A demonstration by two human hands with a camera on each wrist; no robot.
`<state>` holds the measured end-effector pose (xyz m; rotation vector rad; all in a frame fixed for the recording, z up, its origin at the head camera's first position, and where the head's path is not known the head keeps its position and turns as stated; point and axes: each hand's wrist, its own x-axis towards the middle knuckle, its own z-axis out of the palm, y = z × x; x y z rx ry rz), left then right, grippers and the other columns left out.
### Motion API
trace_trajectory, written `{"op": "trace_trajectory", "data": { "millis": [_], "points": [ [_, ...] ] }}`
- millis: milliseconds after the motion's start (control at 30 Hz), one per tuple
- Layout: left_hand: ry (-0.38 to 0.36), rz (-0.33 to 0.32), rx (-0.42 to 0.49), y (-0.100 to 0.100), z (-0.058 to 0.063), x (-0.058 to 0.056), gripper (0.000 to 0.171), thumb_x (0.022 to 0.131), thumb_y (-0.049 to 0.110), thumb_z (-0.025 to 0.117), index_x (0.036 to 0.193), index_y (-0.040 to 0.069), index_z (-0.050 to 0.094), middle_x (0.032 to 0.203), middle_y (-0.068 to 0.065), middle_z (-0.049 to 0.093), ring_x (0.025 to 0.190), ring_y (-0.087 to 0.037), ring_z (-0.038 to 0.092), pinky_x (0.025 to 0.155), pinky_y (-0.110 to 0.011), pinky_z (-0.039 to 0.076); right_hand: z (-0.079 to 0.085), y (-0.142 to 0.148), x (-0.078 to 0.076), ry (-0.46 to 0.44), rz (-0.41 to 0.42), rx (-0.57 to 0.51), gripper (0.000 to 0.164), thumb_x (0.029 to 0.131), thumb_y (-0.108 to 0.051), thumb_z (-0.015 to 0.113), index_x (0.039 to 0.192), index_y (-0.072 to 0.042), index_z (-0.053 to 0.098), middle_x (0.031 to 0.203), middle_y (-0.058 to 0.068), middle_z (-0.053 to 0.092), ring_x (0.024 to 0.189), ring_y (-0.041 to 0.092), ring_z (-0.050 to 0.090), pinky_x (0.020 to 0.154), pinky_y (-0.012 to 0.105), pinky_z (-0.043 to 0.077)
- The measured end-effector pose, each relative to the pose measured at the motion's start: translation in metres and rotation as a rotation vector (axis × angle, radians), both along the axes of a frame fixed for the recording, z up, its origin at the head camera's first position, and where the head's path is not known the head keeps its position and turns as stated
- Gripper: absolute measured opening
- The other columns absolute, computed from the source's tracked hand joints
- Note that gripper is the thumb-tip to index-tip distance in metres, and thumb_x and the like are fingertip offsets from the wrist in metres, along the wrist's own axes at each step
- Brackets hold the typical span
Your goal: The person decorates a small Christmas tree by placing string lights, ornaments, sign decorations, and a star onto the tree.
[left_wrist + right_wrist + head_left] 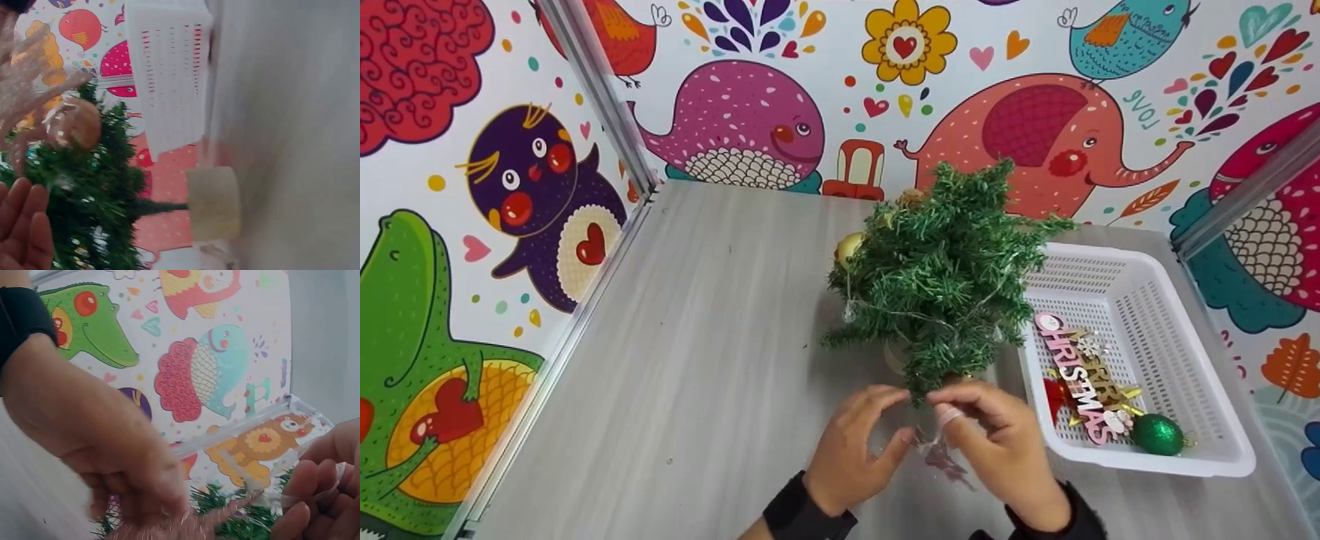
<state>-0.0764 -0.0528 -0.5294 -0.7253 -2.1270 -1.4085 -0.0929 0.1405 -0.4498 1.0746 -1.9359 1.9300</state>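
A small green Christmas tree [937, 270] stands in front of me, its pale round base [216, 205] showing in the left wrist view. Below its nearest branch tip hangs a translucent pink, glittery ornament [946, 463]. My right hand [997, 439] pinches the ornament's white hanging ribbon [332, 491] between thumb and fingers. Thumb and fingers apart, my left hand [851, 450] is beside the same branch tip, its thumb close to the ornament's top. A shiny ball [79, 125] shows among the branches, and a gold ball [849, 249] is on the tree's far left.
To the right of the tree is a white perforated basket [1140, 463]. It holds a "Merry Christmas" sign [1078, 390], a green glitter ball [1159, 435] and a red piece [1055, 399]. Patterned walls [825, 45] with metal edge strips enclose the grey wood-grain tabletop [697, 360].
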Motion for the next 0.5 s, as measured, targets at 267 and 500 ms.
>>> {"op": "trace_trajectory", "data": {
  "millis": [267,500],
  "points": [
    [0.038,-0.134,0.160,0.005,0.031,0.003,0.026,0.102,0.000,0.069,0.122,0.007,0.057,0.111,-0.009,0.067,0.100,-0.018,0.067,0.087,-0.029,0.056,0.002,-0.012,0.003,0.049,-0.117,0.237,0.043,0.087,0.022,0.070,0.121,-0.005,0.069,0.091,0.003,0.061,0.071,0.011,0.051,0.061,0.025,0.043],
    [-0.085,-0.137,0.359,0.003,0.043,-0.004,0.018,0.101,-0.011,0.061,0.105,0.004,0.052,0.104,-0.017,0.069,0.091,-0.026,0.070,0.077,-0.033,0.058,0.006,-0.014,0.002,0.004,-0.082,0.198,0.037,0.090,0.023,0.067,0.116,-0.003,0.069,0.102,0.007,0.068,0.080,0.013,0.064,0.067,0.025,0.052]
  ]
}}
